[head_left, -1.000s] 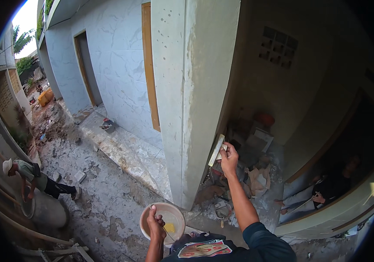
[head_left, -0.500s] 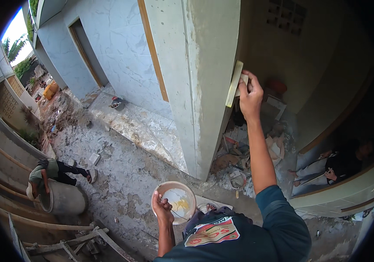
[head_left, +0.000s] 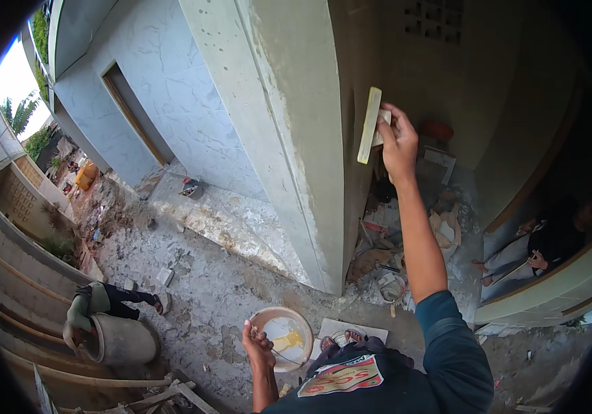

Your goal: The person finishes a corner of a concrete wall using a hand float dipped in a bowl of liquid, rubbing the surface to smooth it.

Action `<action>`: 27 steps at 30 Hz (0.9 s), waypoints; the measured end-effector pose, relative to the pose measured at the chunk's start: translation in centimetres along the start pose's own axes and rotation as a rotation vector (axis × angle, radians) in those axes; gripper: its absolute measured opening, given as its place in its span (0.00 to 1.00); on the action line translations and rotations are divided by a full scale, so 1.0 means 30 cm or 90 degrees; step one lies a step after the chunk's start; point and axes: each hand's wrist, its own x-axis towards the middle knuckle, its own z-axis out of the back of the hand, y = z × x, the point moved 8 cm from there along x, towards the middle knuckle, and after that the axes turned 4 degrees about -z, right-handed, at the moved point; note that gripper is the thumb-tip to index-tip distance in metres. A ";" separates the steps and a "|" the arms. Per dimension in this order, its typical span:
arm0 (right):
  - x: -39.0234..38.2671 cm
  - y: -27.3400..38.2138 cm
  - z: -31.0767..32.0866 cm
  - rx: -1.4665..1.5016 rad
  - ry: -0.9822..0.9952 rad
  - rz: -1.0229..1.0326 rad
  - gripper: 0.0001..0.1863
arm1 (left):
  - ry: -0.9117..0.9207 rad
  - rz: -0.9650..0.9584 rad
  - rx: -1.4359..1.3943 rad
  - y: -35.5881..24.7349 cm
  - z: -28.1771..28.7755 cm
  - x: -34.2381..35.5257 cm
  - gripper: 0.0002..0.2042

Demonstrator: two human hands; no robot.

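- Head view, looking down: right hand (head_left: 398, 141) is up high, fingers wrapped tight round the handle of a float (head_left: 369, 125), a pale flat board.
- Float stands on edge, nearly upright, its face against the corner of the grey pillar (head_left: 296, 138).
- Right arm in a teal sleeve (head_left: 448, 338) stretches straight up from the lower edge.
- Left hand (head_left: 258, 345) sits low, fingers curled over the near rim of a bowl (head_left: 284, 337), gripping it.
- Bowl is round and shallow, with a smear of yellowish mix inside, held over the rubble-strewn ground (head_left: 199, 290).
- Two feet (head_left: 343, 339) show just right of the bowl, on a pale board.
- Off to the left, a person (head_left: 102, 300) bends over a grey tub (head_left: 120, 339).
- Far right, another person (head_left: 551, 241) in dark clothes sits low by a wall.
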 end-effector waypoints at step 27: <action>-0.974 -1.065 0.357 -0.114 -0.089 -0.594 0.15 | -0.032 0.018 0.124 -0.103 -0.010 -0.071 0.29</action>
